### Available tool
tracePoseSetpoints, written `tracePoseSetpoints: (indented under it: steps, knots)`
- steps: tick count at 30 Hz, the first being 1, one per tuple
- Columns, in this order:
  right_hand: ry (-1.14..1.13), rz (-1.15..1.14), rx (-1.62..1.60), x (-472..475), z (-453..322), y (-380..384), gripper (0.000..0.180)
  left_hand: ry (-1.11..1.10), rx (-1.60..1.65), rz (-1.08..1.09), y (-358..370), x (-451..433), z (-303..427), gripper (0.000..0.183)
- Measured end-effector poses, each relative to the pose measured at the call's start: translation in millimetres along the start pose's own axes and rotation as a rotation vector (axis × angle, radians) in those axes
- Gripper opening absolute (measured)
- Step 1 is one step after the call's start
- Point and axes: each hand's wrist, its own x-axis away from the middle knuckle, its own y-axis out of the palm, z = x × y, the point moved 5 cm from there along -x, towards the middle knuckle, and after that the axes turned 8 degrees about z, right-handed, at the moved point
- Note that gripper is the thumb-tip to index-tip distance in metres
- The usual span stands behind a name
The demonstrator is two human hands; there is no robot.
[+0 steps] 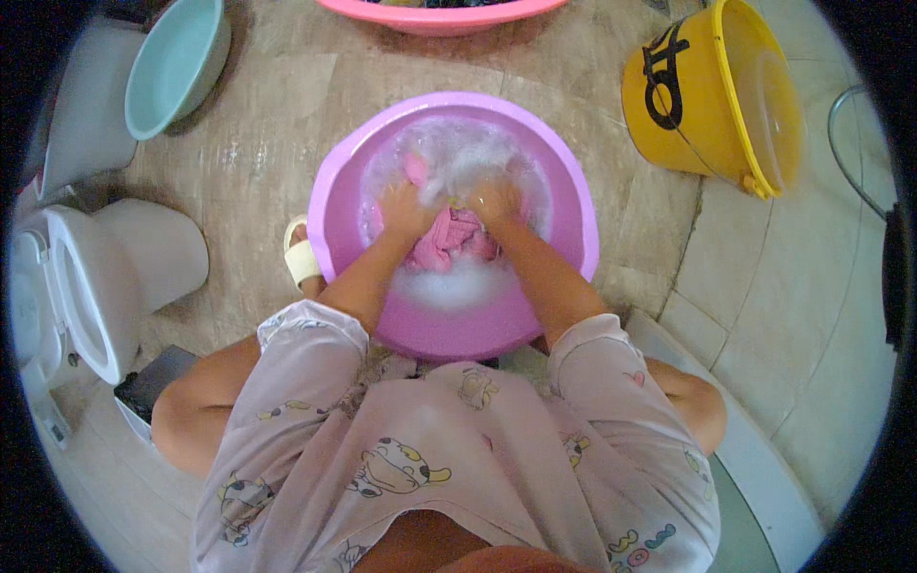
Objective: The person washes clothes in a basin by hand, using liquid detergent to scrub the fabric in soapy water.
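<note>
A purple plastic basin [569,179] of soapy water stands on the floor between my knees. In it lies a wet pink cloth [453,233], bunched up and partly under white suds [451,286]. My left hand [407,209] grips the cloth on its left side, and a bit of pink fabric [415,170] pokes out above it. On the other side my right hand [496,200] also has hold of the cloth, close to the left hand. Motion blur and foam hide the fingertips of both hands.
A yellow bucket [670,107] with black lettering stands at the upper right. At the upper left leans a pale green basin [172,79], above a white toilet [157,251]. The rim of a pink basin [444,20] shows at the top. A grey hose [838,143] hangs far right.
</note>
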Motion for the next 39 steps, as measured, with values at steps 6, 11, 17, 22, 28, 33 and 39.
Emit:
tracePoseSetpoints:
  steps: [6, 11, 17, 22, 28, 33, 39]
  knots:
    - [0.268, 0.746, -0.205, -20, -14, 17, 0.035, -0.064, 0.077, -0.411, 92, -65, -88, 0.038]
    - [-0.023, -0.167, 0.06, -30, -20, -39, 0.039, 0.232, 0.074, -0.229, 39, -100, -18, 0.036]
    - [-0.484, 0.175, -0.157, 48, -47, -145, 0.053, 0.477, -0.109, -0.094, -123, 27, 59, 0.032]
    - [-0.217, 0.076, 0.021, 64, -39, -126, 0.058, 0.238, 0.072, -0.177, -108, 67, 35, 0.076]
    - [-0.378, 0.53, 0.156, 90, -48, -37, 0.056, 0.042, -0.068, 0.158, -28, 64, 1, 0.084]
    - [-0.251, -0.018, 0.086, 38, -33, -19, 0.047, 0.057, -0.116, 0.115, 1, 19, -1, 0.065]
    - [-0.129, -0.121, -0.008, -4, -40, -47, 0.028, -0.472, 0.19, -0.595, 62, -30, -67, 0.045]
